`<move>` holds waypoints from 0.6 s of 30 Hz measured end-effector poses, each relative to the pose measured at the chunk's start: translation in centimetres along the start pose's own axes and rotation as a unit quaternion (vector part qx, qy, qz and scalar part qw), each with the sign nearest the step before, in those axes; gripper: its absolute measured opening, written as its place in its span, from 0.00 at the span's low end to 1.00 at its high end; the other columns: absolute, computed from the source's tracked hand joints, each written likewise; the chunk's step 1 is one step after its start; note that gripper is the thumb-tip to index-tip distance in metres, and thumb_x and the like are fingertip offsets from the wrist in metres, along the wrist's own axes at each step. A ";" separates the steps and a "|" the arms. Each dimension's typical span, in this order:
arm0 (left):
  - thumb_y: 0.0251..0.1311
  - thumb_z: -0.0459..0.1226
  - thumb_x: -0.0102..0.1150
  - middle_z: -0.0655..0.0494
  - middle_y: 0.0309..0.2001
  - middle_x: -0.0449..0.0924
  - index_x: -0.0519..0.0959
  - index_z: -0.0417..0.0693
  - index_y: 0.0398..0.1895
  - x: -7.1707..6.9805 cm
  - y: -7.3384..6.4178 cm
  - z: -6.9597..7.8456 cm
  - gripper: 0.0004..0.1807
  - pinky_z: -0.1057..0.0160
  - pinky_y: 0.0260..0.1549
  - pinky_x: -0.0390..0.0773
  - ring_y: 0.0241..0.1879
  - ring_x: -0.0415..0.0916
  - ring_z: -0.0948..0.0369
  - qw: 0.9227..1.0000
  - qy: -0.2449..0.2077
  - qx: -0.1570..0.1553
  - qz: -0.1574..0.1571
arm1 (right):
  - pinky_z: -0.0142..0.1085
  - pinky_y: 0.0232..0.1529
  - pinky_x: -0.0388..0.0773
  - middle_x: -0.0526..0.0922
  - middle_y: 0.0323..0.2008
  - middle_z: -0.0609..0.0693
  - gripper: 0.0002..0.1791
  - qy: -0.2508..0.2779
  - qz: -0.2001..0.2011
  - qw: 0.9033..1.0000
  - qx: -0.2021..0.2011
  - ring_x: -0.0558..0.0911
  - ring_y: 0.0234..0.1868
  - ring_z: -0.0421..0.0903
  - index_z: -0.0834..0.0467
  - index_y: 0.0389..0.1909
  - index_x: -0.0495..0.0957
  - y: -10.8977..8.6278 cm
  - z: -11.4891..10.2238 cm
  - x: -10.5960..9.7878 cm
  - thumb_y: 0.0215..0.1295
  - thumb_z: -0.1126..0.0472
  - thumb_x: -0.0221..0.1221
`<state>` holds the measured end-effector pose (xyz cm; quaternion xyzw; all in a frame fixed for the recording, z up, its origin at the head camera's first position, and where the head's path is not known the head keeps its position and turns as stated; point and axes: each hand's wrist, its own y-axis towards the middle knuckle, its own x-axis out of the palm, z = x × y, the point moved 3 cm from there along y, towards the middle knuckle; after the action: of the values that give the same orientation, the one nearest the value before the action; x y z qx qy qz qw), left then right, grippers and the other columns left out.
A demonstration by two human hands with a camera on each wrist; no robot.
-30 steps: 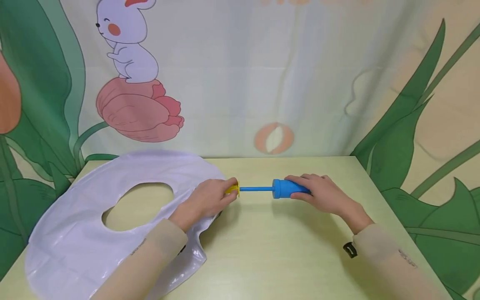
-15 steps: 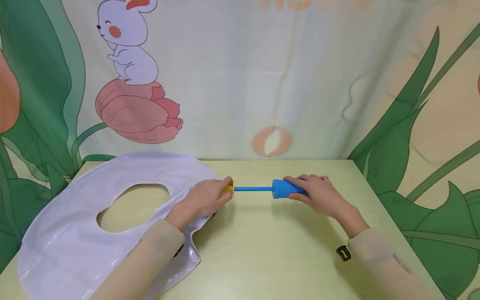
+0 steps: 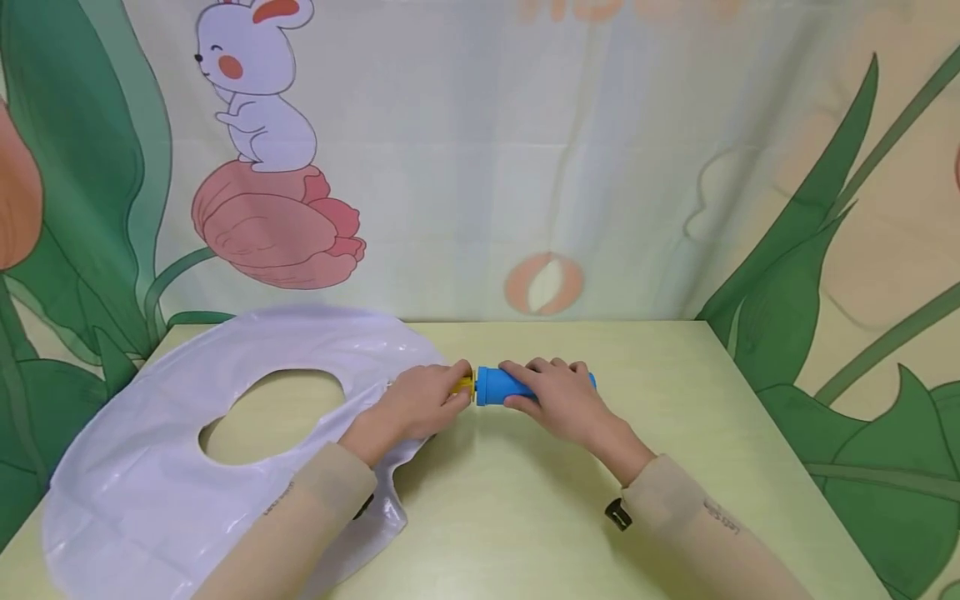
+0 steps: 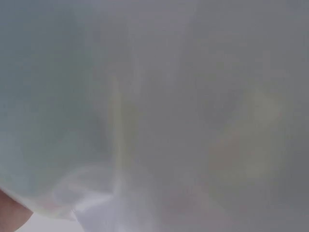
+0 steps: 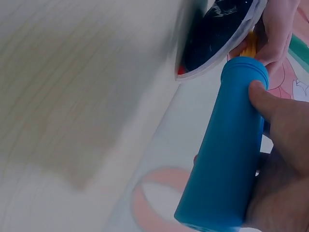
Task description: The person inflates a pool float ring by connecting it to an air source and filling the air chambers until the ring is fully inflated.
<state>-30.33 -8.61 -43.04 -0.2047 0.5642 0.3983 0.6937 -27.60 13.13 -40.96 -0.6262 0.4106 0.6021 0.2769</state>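
Observation:
A white, flattened swim ring (image 3: 142,467) lies on the left of the table, with a dark patch on its underside in the right wrist view. Over its right edge, my left hand (image 3: 416,404) grips the yellow end (image 3: 463,385) of a hand pump. My right hand (image 3: 566,400) is wrapped around the pump's blue barrel (image 5: 222,145). Barrel and yellow end almost meet, so only a sliver of the blue rod shows. My left fingers hide whether the yellow end touches the ring. Pale, blurred material fills most of the left wrist view.
The pale wooden table (image 3: 525,517) stretches in front of me. A printed curtain (image 3: 450,167) with a rabbit and leaves hangs along its back edge. A black strap piece (image 3: 618,514) sits by my right sleeve.
My right hand has slid the blue barrel left, against the yellow end; the long stretch of rod seen earlier is now inside. My left hand has stayed nearly in place.

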 end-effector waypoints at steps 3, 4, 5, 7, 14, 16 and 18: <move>0.69 0.44 0.45 0.61 0.23 0.70 0.74 0.54 0.47 -0.3 -0.3 -0.6 0.11 0.59 0.27 0.69 0.24 0.69 0.61 1.000 -0.015 -0.008 -0.001 | 0.55 0.48 0.70 0.81 0.56 0.54 0.32 0.019 -0.007 1.000 0.010 0.80 0.53 0.56 0.46 0.74 0.70 -0.3 0.5 -0.2 0.73 0.41 0.59; 0.70 0.45 0.46 0.61 0.22 0.70 0.74 0.54 0.47 -0.4 -0.4 -0.8 0.11 0.59 0.28 0.69 0.24 0.69 0.60 1.000 -0.018 -0.008 -0.002 | 0.55 0.49 0.70 0.81 0.56 0.54 0.32 0.027 -0.010 1.000 0.012 0.80 0.53 0.56 0.46 0.74 0.70 -0.5 0.8 -0.3 0.73 0.41 0.59; 0.70 0.45 0.46 0.61 0.22 0.70 0.74 0.54 0.46 -0.6 -0.5 -1.0 0.10 0.58 0.28 0.69 0.25 0.69 0.60 1.000 -0.020 -0.009 -0.004 | 0.55 0.49 0.69 0.81 0.56 0.54 0.32 0.034 -0.014 0.999 0.014 0.80 0.53 0.55 0.45 0.74 0.70 -0.7 1.3 -0.5 0.73 0.41 0.59; 0.71 0.46 0.47 0.61 0.22 0.70 0.74 0.55 0.45 -0.9 -0.7 -1.3 0.10 0.58 0.29 0.70 0.25 0.70 0.60 1.000 -0.021 -0.012 -0.010 | 0.55 0.51 0.69 0.81 0.56 0.54 0.32 0.049 -0.019 0.999 0.013 0.80 0.54 0.55 0.46 0.74 0.70 -1.2 2.5 -0.9 0.73 0.42 0.60; 0.73 0.48 0.46 0.60 0.25 0.72 0.75 0.56 0.47 -1.8 -0.9 -2.3 0.11 0.56 0.35 0.71 0.30 0.72 0.58 0.999 -0.038 -0.027 -0.024 | 0.58 0.55 0.66 0.80 0.60 0.56 0.31 0.099 -0.038 0.994 0.029 0.78 0.58 0.57 0.48 0.74 0.71 -3.5 7.0 -2.8 0.73 0.45 0.61; 0.74 0.48 0.46 0.60 0.25 0.71 0.75 0.57 0.46 -2.0 -0.9 -2.6 0.10 0.56 0.35 0.71 0.31 0.72 0.58 0.998 -0.044 -0.030 -0.023 | 0.59 0.56 0.65 0.80 0.59 0.56 0.30 0.110 -0.037 0.993 0.033 0.78 0.58 0.57 0.48 0.73 0.71 -4.0 8.0 -3.4 0.73 0.46 0.61; 0.74 0.48 0.45 0.60 0.24 0.71 0.75 0.58 0.47 -2.2 -0.9 -2.7 0.10 0.56 0.35 0.71 0.30 0.72 0.58 0.998 -0.047 -0.030 -0.022 | 0.59 0.56 0.65 0.81 0.58 0.56 0.30 0.110 -0.031 0.993 0.033 0.78 0.58 0.56 0.49 0.73 0.72 -4.3 8.9 -4.0 0.73 0.47 0.61</move>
<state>-31.42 -11.85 -41.91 -0.2180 0.5141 0.4090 0.7217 -28.35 23.51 -38.75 -0.6918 0.4385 0.5066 0.2690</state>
